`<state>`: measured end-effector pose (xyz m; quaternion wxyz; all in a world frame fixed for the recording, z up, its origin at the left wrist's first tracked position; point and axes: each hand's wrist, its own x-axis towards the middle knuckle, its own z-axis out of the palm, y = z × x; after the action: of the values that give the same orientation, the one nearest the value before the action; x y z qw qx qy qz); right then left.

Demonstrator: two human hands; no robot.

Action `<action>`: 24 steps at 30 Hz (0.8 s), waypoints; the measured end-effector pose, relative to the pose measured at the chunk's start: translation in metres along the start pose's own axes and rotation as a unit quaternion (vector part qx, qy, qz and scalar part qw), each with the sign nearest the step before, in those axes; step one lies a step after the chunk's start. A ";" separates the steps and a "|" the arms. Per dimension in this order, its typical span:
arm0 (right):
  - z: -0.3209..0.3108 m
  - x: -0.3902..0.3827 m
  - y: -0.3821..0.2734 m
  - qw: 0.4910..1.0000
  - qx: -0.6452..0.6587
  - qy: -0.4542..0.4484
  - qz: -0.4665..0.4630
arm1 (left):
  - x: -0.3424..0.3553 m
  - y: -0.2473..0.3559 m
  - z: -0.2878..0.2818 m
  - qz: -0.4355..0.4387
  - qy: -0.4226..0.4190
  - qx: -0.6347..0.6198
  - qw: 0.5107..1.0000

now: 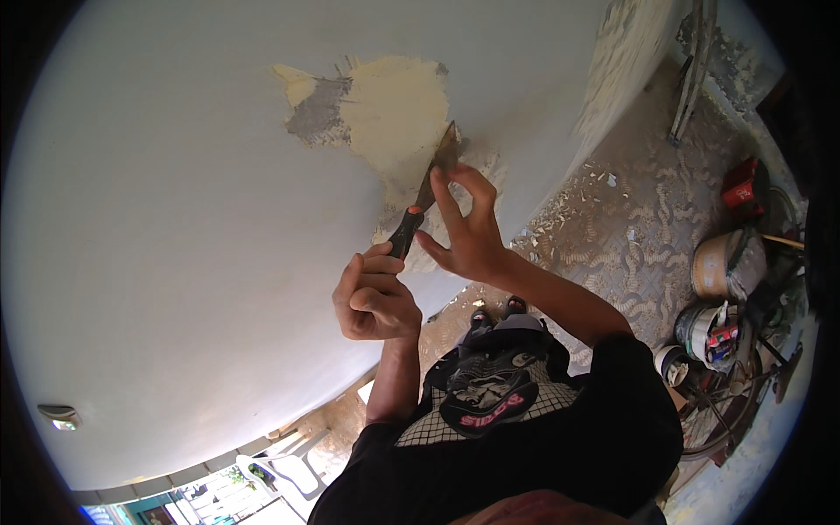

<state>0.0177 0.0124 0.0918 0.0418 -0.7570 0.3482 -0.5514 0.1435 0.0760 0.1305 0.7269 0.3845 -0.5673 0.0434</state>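
Note:
A putty knife with a dark handle and an orange collar slants up and right against a pale wall. My left hand is closed around the lower end of its handle. Higher up, my right hand has its fingers spread, with fingertips touching the base of the blade and the thumb beside the handle. The blade tip meets the lower right edge of a cream putty patch. Bare grey wall shows on the patch's left side.
Flakes and crumbs litter the patterned paved floor. Along the right stand a red container, a beige bucket, a white bucket holding items, and a wheel. A white plastic chair stands at the lower left. A small fixture sits on the wall.

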 end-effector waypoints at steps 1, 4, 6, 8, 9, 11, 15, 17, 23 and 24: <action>0.007 0.008 0.002 0.999 -0.002 0.038 -0.014 | 0.001 0.005 0.002 -0.003 0.002 0.007 1.000; 0.020 0.032 0.010 0.985 0.024 0.136 -0.107 | 0.003 0.016 0.013 -0.005 0.022 -0.020 1.000; 0.010 0.051 -0.001 0.976 0.023 0.120 -0.181 | -0.002 0.013 0.011 0.001 0.035 -0.088 0.996; 0.019 0.070 0.001 0.946 0.042 0.153 -0.282 | -0.005 0.019 -0.013 -0.013 -0.050 -0.069 0.996; 0.017 0.074 0.002 0.941 0.060 0.119 -0.312 | -0.003 0.025 -0.015 -0.017 -0.041 -0.075 0.996; 0.005 0.081 0.003 0.923 0.093 0.048 -0.370 | -0.001 0.039 0.011 -0.043 0.031 -0.124 0.991; 0.005 0.097 -0.002 0.892 0.171 0.040 -0.416 | -0.004 0.049 0.018 -0.034 0.075 -0.185 0.979; 0.006 0.099 0.006 0.879 0.205 0.043 -0.427 | -0.017 0.054 0.030 -0.028 0.117 -0.182 0.976; -0.007 0.105 0.020 0.857 0.219 0.000 -0.468 | -0.034 0.058 0.063 -0.020 0.212 -0.163 0.963; 0.000 0.108 0.004 0.857 0.241 0.018 -0.455 | -0.027 0.061 0.049 0.001 0.238 -0.178 0.955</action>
<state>0.0321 -0.0524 0.1770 -0.0390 -0.7875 -0.1777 -0.5889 0.0652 0.0990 0.1411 0.8974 0.2269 -0.3769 0.0328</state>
